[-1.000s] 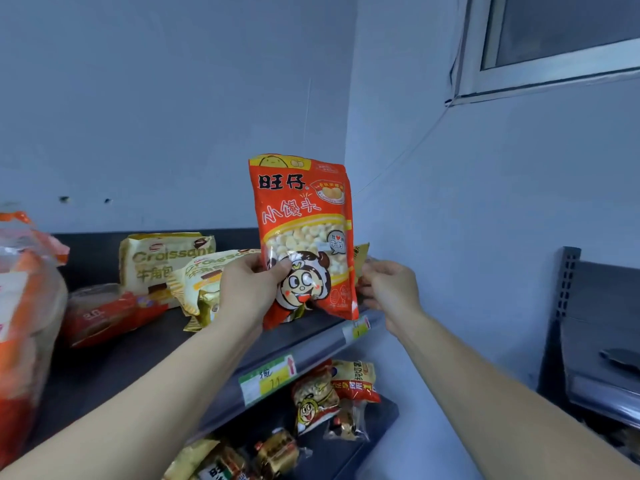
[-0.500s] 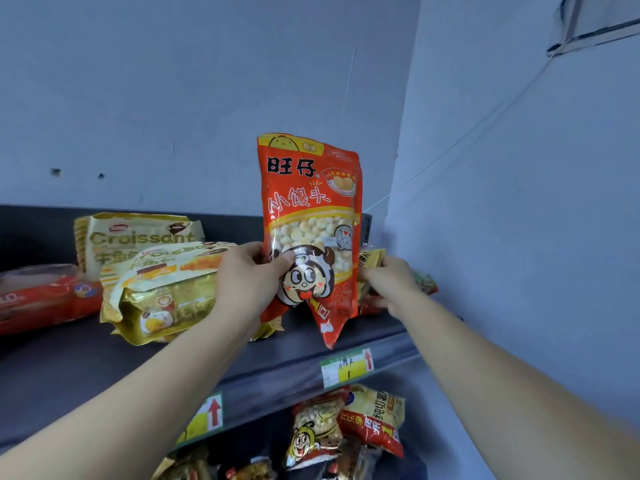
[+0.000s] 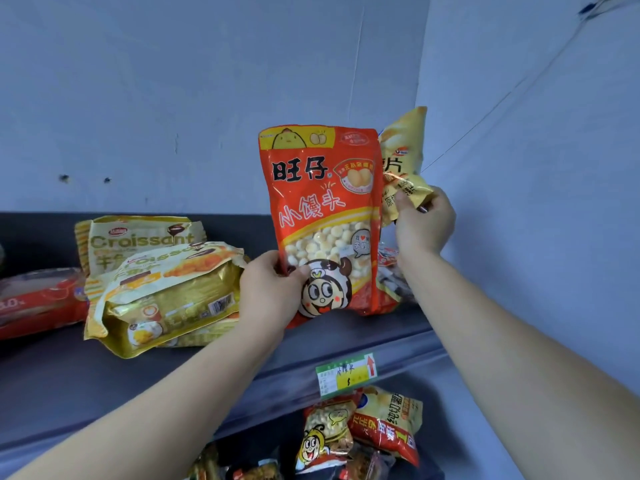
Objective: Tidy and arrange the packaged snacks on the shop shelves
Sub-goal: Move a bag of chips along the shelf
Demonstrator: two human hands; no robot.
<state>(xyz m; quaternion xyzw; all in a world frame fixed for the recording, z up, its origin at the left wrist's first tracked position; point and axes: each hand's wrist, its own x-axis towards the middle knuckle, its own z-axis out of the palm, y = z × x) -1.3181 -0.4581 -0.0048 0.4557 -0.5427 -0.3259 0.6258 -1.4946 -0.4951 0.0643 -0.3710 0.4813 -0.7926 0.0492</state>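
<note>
Left hand (image 3: 273,289): grips the lower left edge of the red snack bag (image 3: 322,202), thumb across the front and fingers behind
Red snack bag: upright between the two hands, its bottom edge down at the dark shelf (image 3: 346,337); I cannot tell whether it rests there
Right hand (image 3: 424,225): just past the red bag's right edge, fingers pinching a crumpled yellow chip bag (image 3: 405,147) held above the shelf
Croissant packs (image 3: 166,292): gold, stacked just left of the left hand, one more standing behind
Red flat pack (image 3: 38,303): well left of the left hand
Price tag (image 3: 346,374): on the shelf's front lip, between the forearms
Lower snack bags (image 3: 384,424): beneath the right forearm
</note>
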